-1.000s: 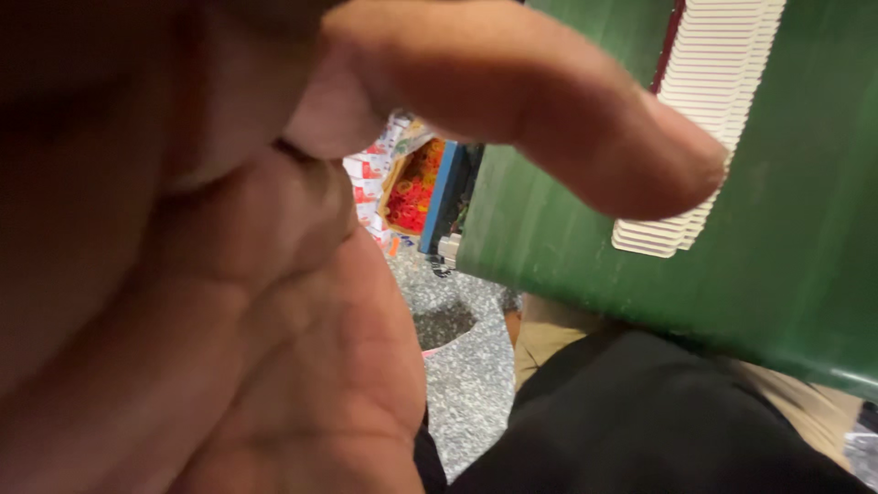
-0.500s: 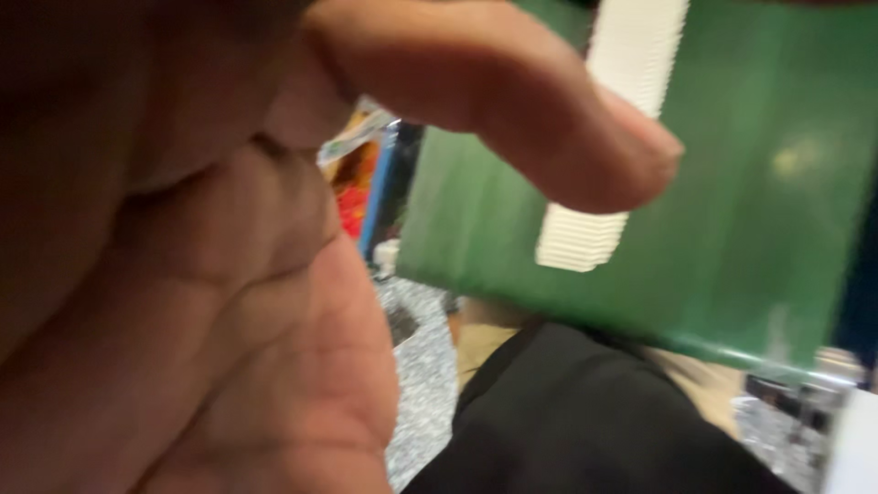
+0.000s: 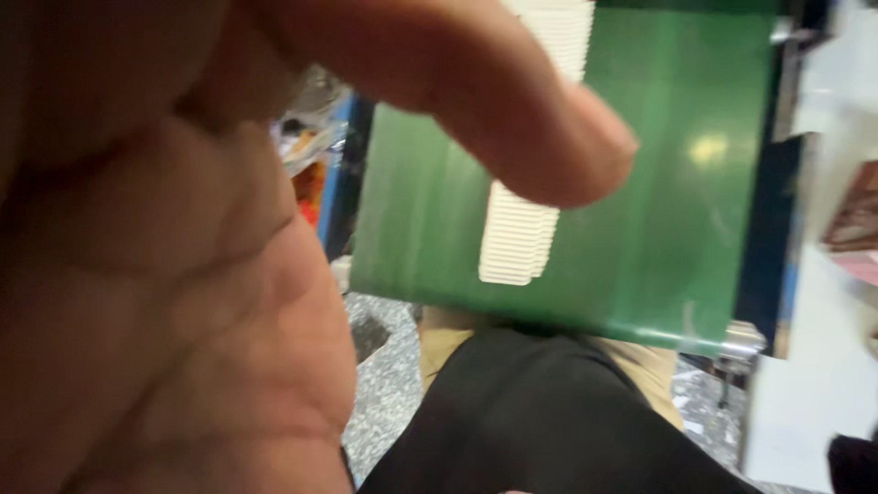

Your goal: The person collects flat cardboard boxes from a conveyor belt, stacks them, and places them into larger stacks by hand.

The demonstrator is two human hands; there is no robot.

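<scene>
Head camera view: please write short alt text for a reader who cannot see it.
A bare hand, held very close to the lens, fills the left half, its thumb reaching across the top. Behind it are a green surface bearing a ribbed white strip, dark clothing and speckled floor.

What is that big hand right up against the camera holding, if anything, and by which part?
Nothing that shows: the hand fills the left of the view, palm open toward the camera, thumb stretched across the glossy green table, apart from the ribbed white stack.

Green tabletop [image 3: 658, 229] — white ribbed stack [image 3: 526, 229] flat on it
</scene>
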